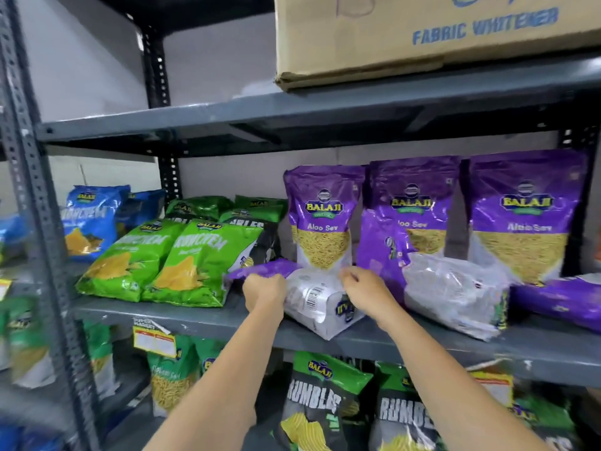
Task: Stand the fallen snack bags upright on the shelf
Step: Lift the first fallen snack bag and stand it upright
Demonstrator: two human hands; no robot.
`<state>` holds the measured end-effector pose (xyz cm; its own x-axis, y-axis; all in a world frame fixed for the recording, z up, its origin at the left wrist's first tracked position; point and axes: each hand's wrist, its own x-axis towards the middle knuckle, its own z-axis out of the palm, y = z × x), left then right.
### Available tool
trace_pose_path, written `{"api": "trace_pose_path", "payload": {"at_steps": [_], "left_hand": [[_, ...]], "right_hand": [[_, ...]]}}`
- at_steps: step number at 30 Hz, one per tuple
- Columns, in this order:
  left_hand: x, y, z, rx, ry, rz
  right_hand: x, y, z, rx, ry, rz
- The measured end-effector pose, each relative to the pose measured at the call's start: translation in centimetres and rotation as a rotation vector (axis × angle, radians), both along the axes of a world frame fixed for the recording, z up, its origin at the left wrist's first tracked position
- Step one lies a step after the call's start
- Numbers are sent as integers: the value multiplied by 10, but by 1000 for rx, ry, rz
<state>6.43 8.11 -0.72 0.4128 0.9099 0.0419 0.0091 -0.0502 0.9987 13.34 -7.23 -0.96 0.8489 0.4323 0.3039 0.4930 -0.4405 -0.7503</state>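
Fallen snack bag (317, 301): purple-and-clear pouch lying on its back on the grey metal shelf (182, 315), barcode side up, its bottom corner poking over the shelf's front edge. Its purple top end points left, towards the green bags.

Left hand (264, 289): fingers closed on the purple top end of the bag. Right hand (364, 288): resting on the bag's right side, fingers curled down over its far edge; whether they pinch the film or only press on it cannot be told. Both forearms reach up from below the shelf.

Second fallen bag (452, 294): same kind, lying just right of the first, its purple top propped against the standing row behind. Third fallen bag (559, 301): purple, flat at the far right, partly cut off by the frame.

Standing bags (323, 216): three purple "Aloo Sev" pouches upright along the back of the shelf, behind the fallen ones.

Green bags (195, 265): leaning back in a row on the left of the same shelf, blue bags (89, 219) further left beyond the upright post.

Cardboard box (432, 37) marked "FABRIC WHITENER" sits on the shelf above. Black-and-green bags (318, 405) stand on the shelf below.
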Motion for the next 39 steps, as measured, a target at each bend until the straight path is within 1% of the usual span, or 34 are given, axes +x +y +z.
{"api": "trace_pose_path", "payload": {"at_steps": [3,6,8,9,11,13,15,17,19,21,22,24,25,27,29,30,32,33,34,35,37,38,39], "left_hand": [[-6,1,13,92,-66,34],[-11,9,36,308,-197,15],[-10,17,52,462,-303,-57],[-7,24,59,482,-369,-136],[-3,35,69,420,-495,-332],[-1,46,68,302,-613,-439],[3,56,62,186,-694,-448],[6,66,55,114,-724,-433],[10,73,53,112,-718,-424],[10,71,54,190,-700,-383],[10,67,52,262,-682,-347],[7,56,43,476,-626,-268],[7,52,35,599,-555,-253],[8,50,18,811,-341,-324],[8,56,6,962,-149,-354],[7,58,2,995,-75,-298],[5,62,-4,949,0,-86],[4,61,-8,916,3,23],[5,62,-12,882,-18,61],[7,65,-19,817,-71,5],[11,67,-28,551,-184,-246],[12,66,-32,391,-254,-348],[12,65,-33,303,-281,-403]], "right_hand": [[-8,-3,-4,184,-9,22],[-12,1,-15,327,-112,59],[-13,7,-19,385,-156,115],[-13,11,-18,377,-179,126],[-10,19,-19,281,-189,140],[-6,27,-21,209,-158,152],[-2,32,-23,274,-72,212],[3,39,-21,367,44,235],[9,44,-18,444,141,226],[17,47,-17,465,172,226],[18,48,-17,453,170,229],[19,48,-17,445,174,224],[16,47,-14,465,190,235],[10,45,-8,521,263,270],[9,43,-4,626,334,250],[12,42,-4,686,336,223],[14,42,-5,742,266,155],[15,44,-6,727,193,126],[13,47,-8,687,105,120],[12,50,-10,628,14,131],[8,58,-14,503,-148,180],[7,61,-14,456,-213,203],[6,63,-13,417,-256,221]]}}
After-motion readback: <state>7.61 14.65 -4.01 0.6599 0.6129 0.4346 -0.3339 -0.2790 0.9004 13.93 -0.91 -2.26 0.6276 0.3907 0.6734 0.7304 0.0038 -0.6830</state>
